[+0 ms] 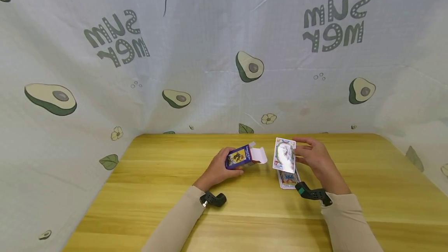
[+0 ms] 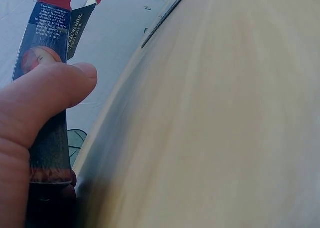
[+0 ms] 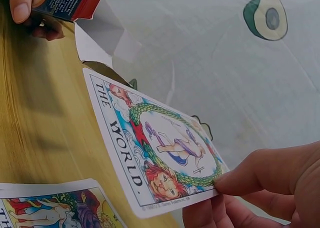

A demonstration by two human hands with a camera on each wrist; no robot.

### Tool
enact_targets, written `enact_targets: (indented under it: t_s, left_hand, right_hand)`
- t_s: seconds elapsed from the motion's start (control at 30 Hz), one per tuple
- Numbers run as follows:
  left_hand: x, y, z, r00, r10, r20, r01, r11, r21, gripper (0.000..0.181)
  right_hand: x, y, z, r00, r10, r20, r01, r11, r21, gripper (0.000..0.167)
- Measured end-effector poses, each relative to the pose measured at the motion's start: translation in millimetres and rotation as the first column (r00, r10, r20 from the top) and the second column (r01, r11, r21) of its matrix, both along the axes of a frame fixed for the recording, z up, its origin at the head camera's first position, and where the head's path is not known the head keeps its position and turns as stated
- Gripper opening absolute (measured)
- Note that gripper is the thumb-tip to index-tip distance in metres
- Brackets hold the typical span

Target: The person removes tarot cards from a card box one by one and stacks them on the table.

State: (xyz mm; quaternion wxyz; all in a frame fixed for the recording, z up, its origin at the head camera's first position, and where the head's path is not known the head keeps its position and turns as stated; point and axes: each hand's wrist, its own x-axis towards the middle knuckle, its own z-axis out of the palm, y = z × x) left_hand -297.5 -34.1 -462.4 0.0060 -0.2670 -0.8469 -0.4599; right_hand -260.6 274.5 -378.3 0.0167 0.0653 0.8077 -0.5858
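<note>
In my left hand (image 1: pixel 219 167) I grip a dark blue tarot card box (image 1: pixel 237 157), its white flap open toward the right. The left wrist view shows the thumb (image 2: pixel 55 85) across the box's printed narrow side. My right hand (image 1: pixel 312 154) pinches a tarot card (image 1: pixel 284 154) by one edge, thumb on its face. "THE WORLD" is printed on that card (image 3: pixel 165 148) in the right wrist view. Below it on the table, more tarot cards (image 1: pixel 287 181) lie face up, partly hidden by the held card; how many cannot be told.
The hands work over a wooden table (image 1: pixel 147 189) with light yellow grain. Behind it hangs a pale cloth (image 1: pixel 210 42) printed with avocados, leaves and lettering. A black wrist camera (image 1: pixel 214 199) sits on the left wrist, another wrist camera (image 1: pixel 309 192) on the right.
</note>
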Motion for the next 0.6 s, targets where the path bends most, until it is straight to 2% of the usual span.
enact_targets:
  t_s: [0.33,0.6]
  left_hand:
    - [0.4,1.5,-2.0,1.0,-0.011,-0.002,0.011,1.0,0.01,0.07]
    - [1.6,0.8,-0.5,1.0,-0.006,0.002,0.006,1.0,0.025,0.07]
  right_hand:
    - [1.3,2.6,-0.8,1.0,-0.013,0.018,0.012,1.0,0.025,0.049]
    - [-1.7,4.0,-8.3,0.998,-0.061,0.021,0.059,0.997,0.058,0.045]
